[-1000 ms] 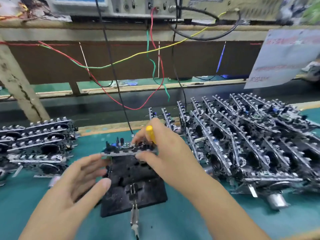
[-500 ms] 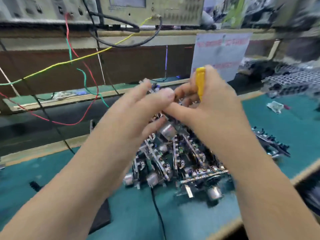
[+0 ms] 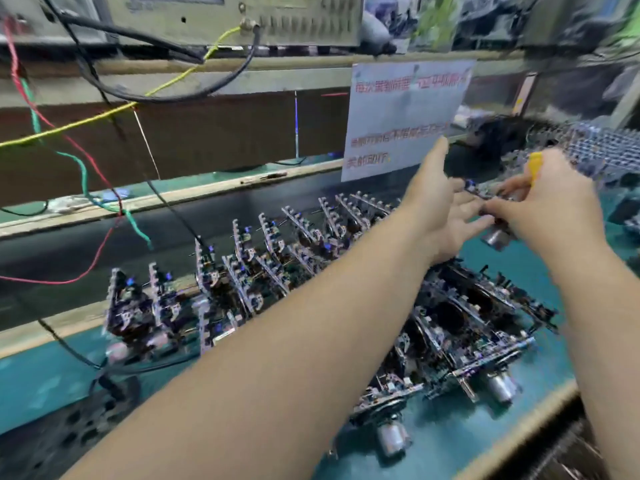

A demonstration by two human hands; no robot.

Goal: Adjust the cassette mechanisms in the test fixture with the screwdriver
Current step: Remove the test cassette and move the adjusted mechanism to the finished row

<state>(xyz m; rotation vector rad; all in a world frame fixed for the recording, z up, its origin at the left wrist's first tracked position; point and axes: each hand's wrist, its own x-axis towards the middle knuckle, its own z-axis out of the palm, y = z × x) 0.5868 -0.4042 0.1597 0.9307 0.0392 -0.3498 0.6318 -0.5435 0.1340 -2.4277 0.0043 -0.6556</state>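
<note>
Green bench mat (image 3: 540, 271) carries a big cluster of cassette mechanisms (image 3: 346, 306), some standing on edge. Black perforated fixture (image 3: 69, 427) lies left of the cluster, near the front edge.

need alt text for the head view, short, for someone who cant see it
Two bare arms reach across a teal workbench: the right hand grips a yellow-handled screwdriver and a cassette mechanism, the left hand open beside it. Rows of mechanisms crowd the bench below a paper notice.
</note>
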